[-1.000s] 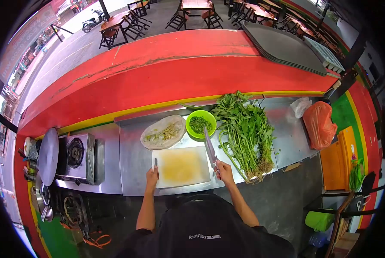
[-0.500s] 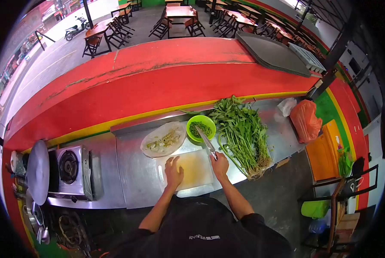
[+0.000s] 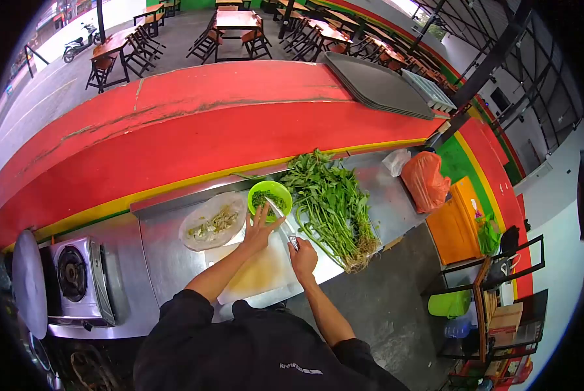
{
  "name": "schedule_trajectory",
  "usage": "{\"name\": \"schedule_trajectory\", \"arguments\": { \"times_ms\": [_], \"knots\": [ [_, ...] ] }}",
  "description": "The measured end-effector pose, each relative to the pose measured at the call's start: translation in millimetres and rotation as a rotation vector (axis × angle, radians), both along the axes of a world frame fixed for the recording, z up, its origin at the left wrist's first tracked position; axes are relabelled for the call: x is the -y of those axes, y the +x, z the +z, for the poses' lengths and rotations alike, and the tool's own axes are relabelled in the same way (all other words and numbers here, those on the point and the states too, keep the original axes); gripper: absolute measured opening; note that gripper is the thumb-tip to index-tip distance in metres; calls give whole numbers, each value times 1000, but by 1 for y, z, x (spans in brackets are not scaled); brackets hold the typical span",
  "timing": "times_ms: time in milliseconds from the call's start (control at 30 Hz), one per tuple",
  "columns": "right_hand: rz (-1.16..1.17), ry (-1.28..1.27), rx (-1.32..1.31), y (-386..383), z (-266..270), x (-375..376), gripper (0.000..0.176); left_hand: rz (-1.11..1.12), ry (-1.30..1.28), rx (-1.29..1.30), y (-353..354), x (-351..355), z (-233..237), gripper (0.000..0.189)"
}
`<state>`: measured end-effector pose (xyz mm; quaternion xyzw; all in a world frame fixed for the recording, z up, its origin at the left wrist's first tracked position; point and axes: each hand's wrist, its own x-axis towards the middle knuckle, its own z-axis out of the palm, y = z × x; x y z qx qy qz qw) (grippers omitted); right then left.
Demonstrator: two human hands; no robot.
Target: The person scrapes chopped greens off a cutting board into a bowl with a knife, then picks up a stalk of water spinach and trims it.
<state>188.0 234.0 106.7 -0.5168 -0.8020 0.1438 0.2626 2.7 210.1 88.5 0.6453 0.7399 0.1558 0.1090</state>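
Note:
My right hand (image 3: 303, 262) grips the handle of a knife (image 3: 287, 227), whose blade reaches up over the near part of a lime-green bowl (image 3: 287, 197). Chopped greens (image 3: 261, 196) lie inside the bowl. At the bowl's near rim is my left hand (image 3: 259, 233), fingers spread and stretched toward the blade. Below both hands a white cutting board (image 3: 276, 274) with a yellowish stain rests on the steel counter. To the left sits a clear plastic bag (image 3: 191, 233) with pale trimmings on it. A big bunch of leafy greens (image 3: 324, 202) with roots lies to the right.
A gas stove (image 3: 77, 277) stands at the left end of the steel counter (image 3: 165, 274), beside a large round pan lid (image 3: 29, 283). An orange plastic bag (image 3: 425, 182) is at the right end. A red wall (image 3: 207, 137) runs behind, with dark trays (image 3: 377, 88) on top.
My left hand has gone from the cutting board up to the bowl's near rim. The knife stays in my right hand, blade over the bowl. The view has swung right.

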Motion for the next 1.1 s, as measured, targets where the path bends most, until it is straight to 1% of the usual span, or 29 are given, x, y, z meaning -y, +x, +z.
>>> {"name": "schedule_trajectory", "arguments": {
  "times_ms": [67,133,200,267,300,467,533,567,667,700,733,800,833,867,900,933,1000,1033,1067,1100],
  "knots": [
    [-19,4,12,1,1,2,28,8,27,-30,-9,-8,-8,93],
    [-33,12,27,5,1,1,28,-12,-1,19,-16,-18,-8,96],
    [-16,22,22,8,0,1,29,-9,-6,10,-21,-24,-10,95],
    [-25,41,30,9,-2,4,30,46,28,57,-27,-28,-15,95],
    [-27,27,19,10,-2,5,30,47,-11,44,-31,-30,-15,94],
    [-27,-11,14,11,-4,8,32,80,-33,65,-41,-33,-22,93],
    [-24,-53,27,11,-4,9,32,146,-45,95,-43,-32,-23,92],
    [-20,-61,29,12,-3,10,30,164,-43,97,-43,-32,-23,88],
    [-11,-96,20,14,0,13,30,238,34,126,-49,-42,-47,83],
    [-31,-95,-47,16,-3,13,31,265,110,153,-48,-41,-46,76],
    [-53,-95,-114,19,-7,13,31,268,110,153,-48,-41,-45,76],
    [-79,-121,-142,24,-10,11,32,308,204,166,-49,-43,-43,71],
    [-76,-243,-234,25,-9,9,34,304,205,163,-47,-42,-43,71],
    [-74,-363,-330,27,-8,8,35,299,293,217,-43,-39,-43,65],
    [-81,-357,-340,27,-6,6,35,289,382,271,-38,-37,-43,60],
    [-75,-544,-506,27,-5,6,33,275,384,265,-30,-37,-49,60],
    [-54,-914,-847,28,-2,7,34,317,299,1320,-8,-34,-60,49],
    [-47,-1028,-913,27,1,7,35,380,171,1494,3,-25,-46,52],
    [-60,-1023,-932,25,1,6,35,448,32,1661,16,-14,-35,60],
    [-34,-1088,-974,22,1,5,36,437,-22,1779,26,-8,-41,68]
  ]
}}
